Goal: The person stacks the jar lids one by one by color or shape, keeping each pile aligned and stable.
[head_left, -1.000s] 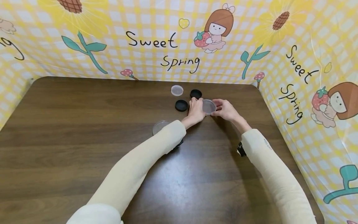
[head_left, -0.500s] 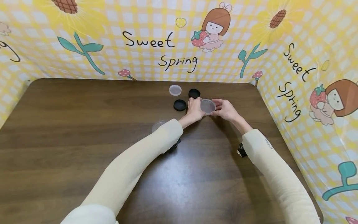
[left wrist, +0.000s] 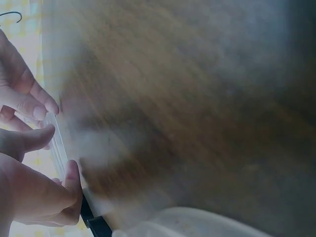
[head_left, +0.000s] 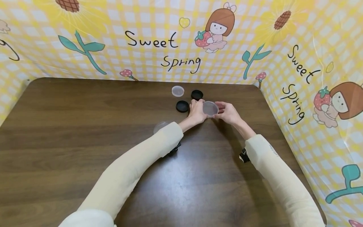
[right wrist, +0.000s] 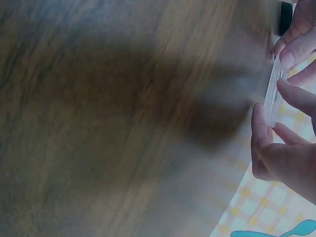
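Note:
A clear, shallow petri dish is held level between my two hands in the head view. My left hand grips its left edge, and my right hand grips the right edge with fingers and thumb. Seen edge-on, the dish appears in the right wrist view with fingertips around its rim. A black round dish or cap lies just left of my left hand. Another black round piece sits right behind that hand, partly covered by it.
A smaller clear round dish lies near the back edge of the brown wooden table. Another clear dish is partly hidden under the left sleeve. Yellow checked cloth walls off the back and right.
Both hands keep hold of the petri dish in nearly the same spot. The head view has shifted slightly; the other dishes have not moved on the table.

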Motion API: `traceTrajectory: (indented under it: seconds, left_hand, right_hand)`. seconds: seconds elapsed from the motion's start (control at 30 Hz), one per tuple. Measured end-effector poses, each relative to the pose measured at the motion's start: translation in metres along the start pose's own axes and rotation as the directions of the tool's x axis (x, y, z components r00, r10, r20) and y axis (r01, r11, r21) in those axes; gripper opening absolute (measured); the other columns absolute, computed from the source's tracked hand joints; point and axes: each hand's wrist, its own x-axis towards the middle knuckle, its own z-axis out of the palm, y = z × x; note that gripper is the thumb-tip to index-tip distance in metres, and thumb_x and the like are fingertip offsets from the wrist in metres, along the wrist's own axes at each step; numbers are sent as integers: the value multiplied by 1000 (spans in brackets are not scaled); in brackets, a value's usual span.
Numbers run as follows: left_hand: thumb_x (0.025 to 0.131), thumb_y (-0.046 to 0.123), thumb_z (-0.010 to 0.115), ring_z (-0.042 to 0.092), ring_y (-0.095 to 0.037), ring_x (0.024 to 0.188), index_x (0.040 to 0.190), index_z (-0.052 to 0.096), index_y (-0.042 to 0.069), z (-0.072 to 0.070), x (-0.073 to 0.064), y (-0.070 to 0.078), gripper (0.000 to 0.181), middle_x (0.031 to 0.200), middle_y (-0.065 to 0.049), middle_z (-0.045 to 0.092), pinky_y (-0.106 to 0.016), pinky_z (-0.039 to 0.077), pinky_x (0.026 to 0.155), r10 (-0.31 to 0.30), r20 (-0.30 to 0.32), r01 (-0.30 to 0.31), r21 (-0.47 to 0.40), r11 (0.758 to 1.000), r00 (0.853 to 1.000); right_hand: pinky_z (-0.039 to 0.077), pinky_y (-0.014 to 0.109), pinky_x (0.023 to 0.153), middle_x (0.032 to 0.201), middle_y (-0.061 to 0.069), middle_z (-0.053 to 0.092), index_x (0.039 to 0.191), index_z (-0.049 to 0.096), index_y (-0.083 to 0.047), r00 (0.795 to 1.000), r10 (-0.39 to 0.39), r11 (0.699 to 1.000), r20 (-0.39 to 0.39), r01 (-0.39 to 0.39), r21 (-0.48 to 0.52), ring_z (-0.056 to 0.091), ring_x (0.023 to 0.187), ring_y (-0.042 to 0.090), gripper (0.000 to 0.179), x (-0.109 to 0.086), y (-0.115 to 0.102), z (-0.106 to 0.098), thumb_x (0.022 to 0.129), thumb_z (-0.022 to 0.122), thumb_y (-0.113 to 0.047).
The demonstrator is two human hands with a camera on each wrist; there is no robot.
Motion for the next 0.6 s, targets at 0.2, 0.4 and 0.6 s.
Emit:
traceTrajectory:
  seconds: [0.2,0.4,0.6]
  left_hand:
    - [77,10,82,43,-34,113,132,51,0,-8,-2,0,64,127,-21,47,-39,38,98,23,0,-23,-79,997,1000]
    - [77,10,81,43,-33,113,130,52,-1,-17,-8,-2,62,125,-19,49,-40,39,96,44,23,-41,-91,995,999]
    - [76,11,82,44,-33,113,131,53,-1,-28,-14,-6,63,125,-20,47,-41,40,94,28,26,-25,-115,993,999]
  right_hand:
    - [48,28,83,133,29,49,142,37,10,999,-30,1000,-18,30,10,56,113,40,66,-5,-8,1,84,69,6]
    - [48,29,82,132,27,50,142,38,8,999,-33,999,-21,33,10,57,111,39,66,-12,-14,3,84,69,6]
    - [49,40,89,127,31,52,141,39,10,996,-72,996,-42,74,51,57,111,41,64,-15,-20,14,84,68,9]
